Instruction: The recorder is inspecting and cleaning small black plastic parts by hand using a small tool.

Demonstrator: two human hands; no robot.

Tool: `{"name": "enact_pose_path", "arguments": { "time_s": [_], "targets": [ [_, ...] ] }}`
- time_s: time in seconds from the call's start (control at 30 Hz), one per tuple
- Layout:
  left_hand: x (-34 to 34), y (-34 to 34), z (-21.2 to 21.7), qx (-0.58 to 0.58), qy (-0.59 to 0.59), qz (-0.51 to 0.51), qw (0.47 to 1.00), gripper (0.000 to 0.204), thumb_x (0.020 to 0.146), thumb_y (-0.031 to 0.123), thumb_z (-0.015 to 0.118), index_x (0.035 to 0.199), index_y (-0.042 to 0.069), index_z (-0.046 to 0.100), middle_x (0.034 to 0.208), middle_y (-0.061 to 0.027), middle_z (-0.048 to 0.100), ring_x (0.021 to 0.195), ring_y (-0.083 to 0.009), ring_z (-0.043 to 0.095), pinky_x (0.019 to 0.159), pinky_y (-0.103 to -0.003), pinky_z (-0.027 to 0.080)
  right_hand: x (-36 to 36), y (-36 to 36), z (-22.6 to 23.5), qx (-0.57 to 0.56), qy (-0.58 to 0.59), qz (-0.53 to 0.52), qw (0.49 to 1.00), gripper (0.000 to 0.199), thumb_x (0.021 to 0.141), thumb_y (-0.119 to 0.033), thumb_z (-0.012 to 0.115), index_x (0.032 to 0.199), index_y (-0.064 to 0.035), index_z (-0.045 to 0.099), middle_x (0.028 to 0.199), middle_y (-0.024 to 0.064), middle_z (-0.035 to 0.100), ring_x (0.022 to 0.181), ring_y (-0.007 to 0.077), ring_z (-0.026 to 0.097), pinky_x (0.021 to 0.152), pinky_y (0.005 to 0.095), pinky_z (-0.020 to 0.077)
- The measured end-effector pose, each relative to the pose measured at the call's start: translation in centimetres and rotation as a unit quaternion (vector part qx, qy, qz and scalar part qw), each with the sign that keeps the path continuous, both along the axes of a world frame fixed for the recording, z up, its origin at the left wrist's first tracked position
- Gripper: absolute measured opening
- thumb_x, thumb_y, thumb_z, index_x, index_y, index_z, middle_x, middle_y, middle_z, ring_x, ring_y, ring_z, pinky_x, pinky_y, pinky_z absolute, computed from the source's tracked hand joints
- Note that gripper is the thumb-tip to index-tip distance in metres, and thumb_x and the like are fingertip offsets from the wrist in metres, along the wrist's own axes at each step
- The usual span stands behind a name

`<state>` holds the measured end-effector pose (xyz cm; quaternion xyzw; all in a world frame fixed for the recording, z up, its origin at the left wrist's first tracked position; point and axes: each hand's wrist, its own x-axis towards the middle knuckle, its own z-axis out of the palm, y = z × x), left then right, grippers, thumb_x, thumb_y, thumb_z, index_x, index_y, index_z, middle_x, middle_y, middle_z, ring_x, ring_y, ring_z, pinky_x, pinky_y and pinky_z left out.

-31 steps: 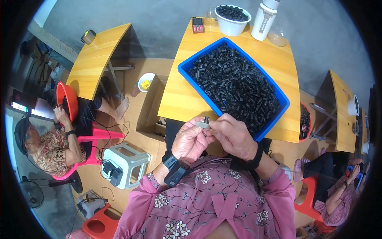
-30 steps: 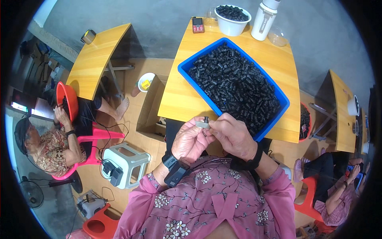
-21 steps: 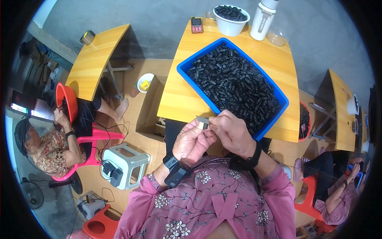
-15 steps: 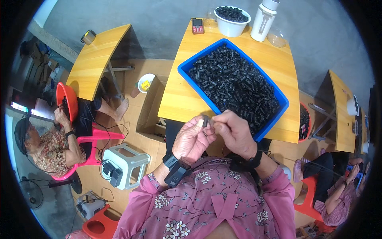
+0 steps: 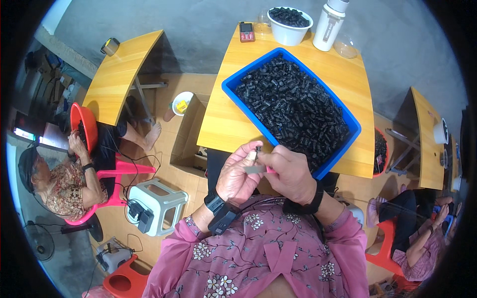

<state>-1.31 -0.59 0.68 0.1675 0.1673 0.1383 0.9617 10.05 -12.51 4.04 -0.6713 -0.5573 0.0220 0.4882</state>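
Just in front of the blue tray (image 5: 230,91) my two hands meet. A small black plastic part (image 5: 258,149) is pinched upright between the thumb and fingers of my left hand (image 5: 235,175). A cream-coloured wrap (image 5: 251,156) covers its thumb tip. My right hand (image 5: 289,174) is closed around a small knife with a pink handle (image 5: 270,170). The knife's flat grey blade (image 5: 255,169) points left across my left fingers, just below the black part. Whether the blade touches it, I cannot tell. Heaped black parts (image 5: 293,109) fill the tray.
On the wooden table (image 5: 217,121) stand a white bowl (image 5: 289,36) of black parts, a white bottle (image 5: 329,27) and a red phone (image 5: 247,33). A cardboard box (image 5: 185,144) and pale stool (image 5: 158,207) are at left. Other people sit on both sides.
My right hand has turned, bringing the pink-handled blade into view over my left fingers. The black part now stands upright at my left fingertips.
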Motion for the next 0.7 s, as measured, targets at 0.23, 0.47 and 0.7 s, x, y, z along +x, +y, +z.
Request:
{"name": "enact_pose_path", "arguments": {
  "time_s": [0.23, 0.47, 0.7],
  "targets": [
    [-0.3, 0.0, -0.8, 0.016, -0.008, 0.004, 1.0, 0.024, 0.096, 0.008, 0.059, 0.119, 0.0, 0.058, 0.107, -0.0094, 0.064, 0.097, -0.0191, 0.063, 0.091, -0.035, 0.051, -0.2, -0.4, -0.4, -0.002, 0.041, 0.002, 0.999, 0.026, 0.074, 0.001, 0.072, 0.096, -0.0055, 0.062, 0.074, 0.009, 0.054, 0.063, 0.0265, 0.059, 0.053, 0.0352, 0.0461],
    [-0.2, 0.2, -0.6, 0.043, -0.022, 0.005, 0.999, 0.022, 0.094, 0.006, 0.061, 0.115, 0.005, 0.059, 0.108, -0.01, 0.065, 0.099, -0.0223, 0.063, 0.092, -0.038, 0.05, 0.0, 0.1, -0.3, -0.011, 0.146, -0.029, 0.989, 0.023, 0.076, -0.006, 0.078, 0.093, -0.0055, 0.063, 0.074, 0.0079, 0.055, 0.062, 0.0217, 0.057, 0.055, 0.031, 0.0449],
    [-0.5, 0.5, 0.0, 0.017, -0.036, -0.036, 0.999, 0.023, 0.096, 0.01, 0.058, 0.118, 0.005, 0.058, 0.111, -0.0096, 0.063, 0.102, -0.0229, 0.061, 0.095, -0.042, 0.049, 0.9, 0.1, 0.2, 0.011, 0.095, -0.013, 0.995, 0.022, 0.077, -0.003, 0.077, 0.094, -0.0063, 0.063, 0.073, 0.0071, 0.053, 0.061, 0.0205, 0.055, 0.054, 0.0307, 0.0441]
  ]
}}
